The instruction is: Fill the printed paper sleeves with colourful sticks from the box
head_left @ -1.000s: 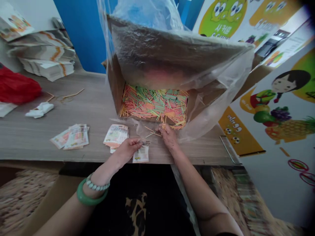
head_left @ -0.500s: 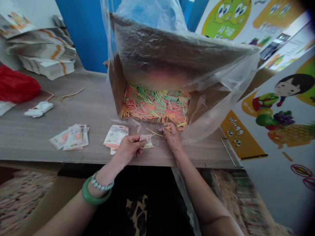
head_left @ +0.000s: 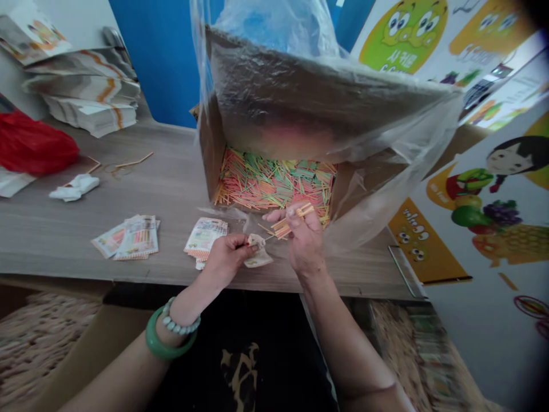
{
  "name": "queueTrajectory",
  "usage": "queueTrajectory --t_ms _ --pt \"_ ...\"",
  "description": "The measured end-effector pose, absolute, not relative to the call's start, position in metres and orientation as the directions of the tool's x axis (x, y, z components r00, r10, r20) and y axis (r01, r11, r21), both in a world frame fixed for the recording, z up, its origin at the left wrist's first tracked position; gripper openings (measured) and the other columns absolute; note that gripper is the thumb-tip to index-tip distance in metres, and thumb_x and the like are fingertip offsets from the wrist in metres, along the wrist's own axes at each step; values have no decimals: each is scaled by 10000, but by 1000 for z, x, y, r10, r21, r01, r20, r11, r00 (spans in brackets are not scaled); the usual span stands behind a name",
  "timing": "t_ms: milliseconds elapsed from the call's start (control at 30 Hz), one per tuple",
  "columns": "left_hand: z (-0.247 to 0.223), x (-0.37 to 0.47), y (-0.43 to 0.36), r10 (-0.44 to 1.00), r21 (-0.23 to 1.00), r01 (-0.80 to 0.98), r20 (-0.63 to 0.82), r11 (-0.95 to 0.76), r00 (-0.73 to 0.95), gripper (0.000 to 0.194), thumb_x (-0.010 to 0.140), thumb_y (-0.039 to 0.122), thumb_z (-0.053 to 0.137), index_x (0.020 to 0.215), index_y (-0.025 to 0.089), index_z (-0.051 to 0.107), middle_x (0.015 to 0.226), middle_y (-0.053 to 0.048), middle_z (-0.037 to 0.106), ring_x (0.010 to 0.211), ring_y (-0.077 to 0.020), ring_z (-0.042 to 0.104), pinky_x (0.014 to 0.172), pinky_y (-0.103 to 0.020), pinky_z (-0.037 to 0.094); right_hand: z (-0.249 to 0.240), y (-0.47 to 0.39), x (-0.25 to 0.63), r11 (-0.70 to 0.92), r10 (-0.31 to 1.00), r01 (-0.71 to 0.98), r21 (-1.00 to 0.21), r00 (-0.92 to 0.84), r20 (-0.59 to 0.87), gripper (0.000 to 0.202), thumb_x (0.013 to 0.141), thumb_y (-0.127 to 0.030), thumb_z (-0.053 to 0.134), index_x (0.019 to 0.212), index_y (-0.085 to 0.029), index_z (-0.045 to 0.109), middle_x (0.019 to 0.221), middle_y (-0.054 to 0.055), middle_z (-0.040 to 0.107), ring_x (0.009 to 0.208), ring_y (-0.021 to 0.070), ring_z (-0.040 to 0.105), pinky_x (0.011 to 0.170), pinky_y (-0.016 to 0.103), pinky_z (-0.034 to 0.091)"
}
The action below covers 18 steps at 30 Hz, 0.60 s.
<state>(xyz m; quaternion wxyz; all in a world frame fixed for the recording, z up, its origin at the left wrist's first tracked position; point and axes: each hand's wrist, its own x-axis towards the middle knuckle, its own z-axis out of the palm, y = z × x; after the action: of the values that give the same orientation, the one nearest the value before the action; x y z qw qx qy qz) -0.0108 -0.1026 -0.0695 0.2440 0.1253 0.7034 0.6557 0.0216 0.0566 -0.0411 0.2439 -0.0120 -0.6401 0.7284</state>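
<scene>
My left hand [head_left: 234, 254] pinches a small printed packet [head_left: 258, 257] near the table's front edge; its mouth faces my right hand. Between the fingers of my right hand [head_left: 303, 240] lies a small bunch of thin candy sticks [head_left: 283, 228], orange and yellow, pointing toward the packet. Just behind both hands, a cardboard box [head_left: 212, 154] lined with clear plastic holds a heap of green, pink, orange and yellow candy sticks [head_left: 274, 177]. Left of my left hand lies a stack of printed packets [head_left: 206, 236].
More packets [head_left: 137, 237] lie fanned out farther left on the table [head_left: 171, 189]. A crumpled white tissue [head_left: 76, 187], a red plastic bag [head_left: 34, 143] and piled printed sheets [head_left: 90, 94] are at the far left. Clear plastic [head_left: 364, 223] drapes over the box's right side.
My right hand has turned, and the bunch of candy sticks now shows lengthwise toward the packet. The packet has tilted, with its lower end swung down. The view has shifted slightly.
</scene>
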Motion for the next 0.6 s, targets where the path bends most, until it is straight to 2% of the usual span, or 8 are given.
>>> queueTrajectory --t_ms 100,233,333,500,600 --pt "-67 -10 -102 495 985 -29 -110 169 -862 374 695 393 697 497 186 456 536 45 344 562 -106 313 540 -264 228 -31 40 22 -108 364 -393 -913 -871 331 157 948 -409 528 897 -266 487 808 -17 713 859 195 702 904 425 528" --pt "-65 -11 -104 505 984 -29 -115 176 -855 375 695 411 679 504 191 444 533 44 334 548 -103 298 531 -269 202 -32 25 21 -123 311 -437 -891 -869 384 153 960 -412 524 897 -275 495 816 -16 712 901 191 699 939 429 523" --pt "-62 -11 -108 533 988 -48 -119 146 -838 365 704 410 681 517 190 458 547 40 350 561 -109 319 545 -270 226 -40 21 19 -109 282 -408 -906 -887 366 175 956 -437 532 902 -275 495 834 -6 715 922 194 697 929 423 528" --pt "-63 -13 -114 580 988 -13 -102 157 -808 280 718 358 647 534 183 530 583 24 412 616 -131 369 583 -269 270 -56 24 15 -116 308 -367 -923 -897 318 155 951 -405 526 897 -268 478 815 -11 716 897 196 705 907 419 533" --pt "-71 -16 -114 576 989 -87 -141 121 -805 203 721 320 640 585 183 580 607 23 448 636 -138 391 602 -270 290 -60 24 14 -123 319 -343 -931 -902 290 137 954 -387 506 894 -270 465 807 -22 715 861 186 707 872 398 542"
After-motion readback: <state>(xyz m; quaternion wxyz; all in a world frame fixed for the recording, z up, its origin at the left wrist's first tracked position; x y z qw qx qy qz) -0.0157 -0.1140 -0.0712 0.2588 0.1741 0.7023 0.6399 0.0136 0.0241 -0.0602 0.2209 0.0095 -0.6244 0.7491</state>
